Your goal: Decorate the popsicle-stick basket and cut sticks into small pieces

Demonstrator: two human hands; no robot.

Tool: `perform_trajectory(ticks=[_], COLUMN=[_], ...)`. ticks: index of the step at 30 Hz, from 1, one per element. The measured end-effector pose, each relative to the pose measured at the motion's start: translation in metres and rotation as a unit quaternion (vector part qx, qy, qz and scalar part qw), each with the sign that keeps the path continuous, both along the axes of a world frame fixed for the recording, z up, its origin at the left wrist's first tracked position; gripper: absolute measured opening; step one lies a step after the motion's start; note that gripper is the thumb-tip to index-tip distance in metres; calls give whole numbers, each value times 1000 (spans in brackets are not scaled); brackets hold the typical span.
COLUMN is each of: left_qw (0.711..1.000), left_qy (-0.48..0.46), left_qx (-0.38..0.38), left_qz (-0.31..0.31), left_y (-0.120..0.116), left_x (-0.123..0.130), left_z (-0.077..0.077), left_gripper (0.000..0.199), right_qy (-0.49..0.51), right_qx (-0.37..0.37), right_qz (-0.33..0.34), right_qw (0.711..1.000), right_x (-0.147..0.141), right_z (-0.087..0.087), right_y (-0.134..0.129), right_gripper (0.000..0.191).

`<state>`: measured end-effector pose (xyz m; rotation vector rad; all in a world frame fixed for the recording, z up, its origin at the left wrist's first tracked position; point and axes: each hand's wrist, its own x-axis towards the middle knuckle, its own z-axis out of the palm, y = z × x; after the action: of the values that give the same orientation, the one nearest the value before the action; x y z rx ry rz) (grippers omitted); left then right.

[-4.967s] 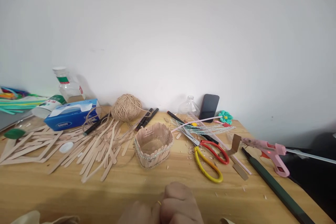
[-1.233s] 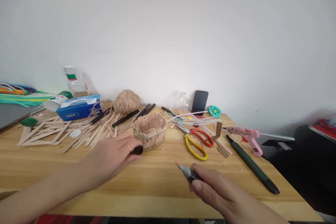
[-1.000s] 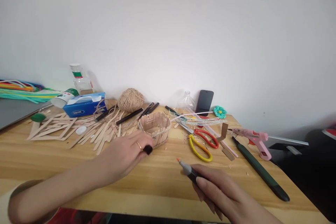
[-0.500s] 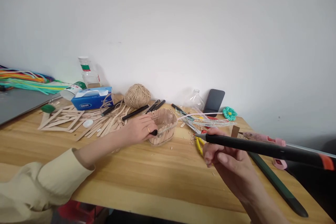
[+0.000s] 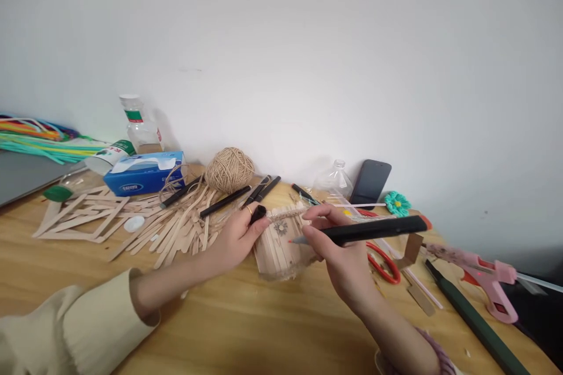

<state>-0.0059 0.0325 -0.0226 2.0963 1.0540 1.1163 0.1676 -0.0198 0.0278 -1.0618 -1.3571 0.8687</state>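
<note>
A small basket (image 5: 275,255) of wooden craft sticks is tipped so its side faces me, with a dark flower drawn on it. My left hand (image 5: 235,231) grips its rim at the left, and a black marker cap (image 5: 258,214) sticks out between the fingers. In my right hand (image 5: 341,252) is a black marker (image 5: 373,229) with orange at its far end. Its orange-red tip points left, at or just in front of the basket's side; contact is unclear. Fingers of this hand hide the basket's right part.
Loose craft sticks (image 5: 180,228), capped black markers (image 5: 225,201) and a twine ball (image 5: 230,170) lie left, near a blue tissue box (image 5: 145,174). To the right are red-handled scissors (image 5: 387,263), a pink glue gun (image 5: 488,278), a dark green bar (image 5: 477,319) and a phone (image 5: 370,183).
The basket has been tilted, turning its side towards me. My right hand has moved left with the marker, bringing the tip to the basket. The glue gun and scissors show more fully.
</note>
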Motion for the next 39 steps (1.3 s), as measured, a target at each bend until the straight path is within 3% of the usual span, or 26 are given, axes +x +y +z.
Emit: perform_trajectory(ticks=[7, 14, 28, 39], left_qw=[995, 992, 992, 991], left_qy=[-72, -55, -52, -45], left_qx=[-60, -60, -45, -38], left_qz=[-46, -96, -109, -116], left_y=[2, 0, 1, 1], left_x=[-4, -8, -8, -9], left_z=[-7, -7, -5, -3], left_gripper=[19, 17, 15, 13], right_qy=[-16, -124, -148, -154], right_qx=[-32, -37, -40, -40], right_qz=[15, 33, 85, 82], right_qw=[999, 991, 984, 984], right_x=[-8, -7, -4, -3], right_z=[3, 15, 5, 6], right_y=[16, 22, 21, 21], right_gripper=[22, 20, 21, 21])
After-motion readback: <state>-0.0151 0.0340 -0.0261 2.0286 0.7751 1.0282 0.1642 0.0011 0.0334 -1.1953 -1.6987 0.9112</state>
